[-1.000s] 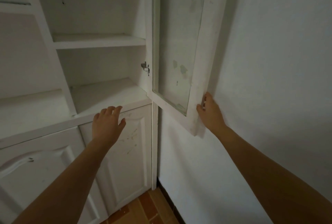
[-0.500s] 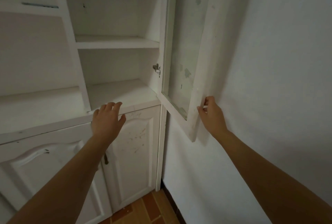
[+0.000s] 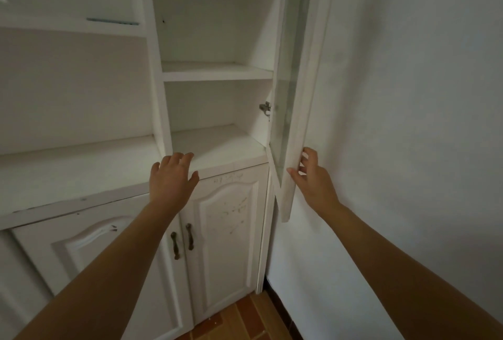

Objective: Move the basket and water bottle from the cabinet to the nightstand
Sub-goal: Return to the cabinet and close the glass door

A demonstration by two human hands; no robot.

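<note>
The right hand point(image 3: 313, 181) gripped the lower edge of the glass door point(image 3: 292, 89), thumb in front and fingers point(image 3: 309, 155) curled behind. The left hand point(image 3: 172, 176) hovered spread and empty before the cabinet point(image 3: 215, 70) shelf. Neither basket nor bottle showed.

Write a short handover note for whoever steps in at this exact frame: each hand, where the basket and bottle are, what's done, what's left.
Right hand: gripping the lower edge of the open glass door, fingers behind the frame.
Left hand: open, empty, hovering at the front edge of the lower shelf.
Basket and water bottle: neither in view; the open cabinet's visible shelves show nothing on them. Nightstand is out of frame.
Done: the door stands open. Whether anything has been moved cannot be told from this view.
Left: locate both items, possibly behind the lower doors or elsewhere, and carry them to the nightstand.
</note>
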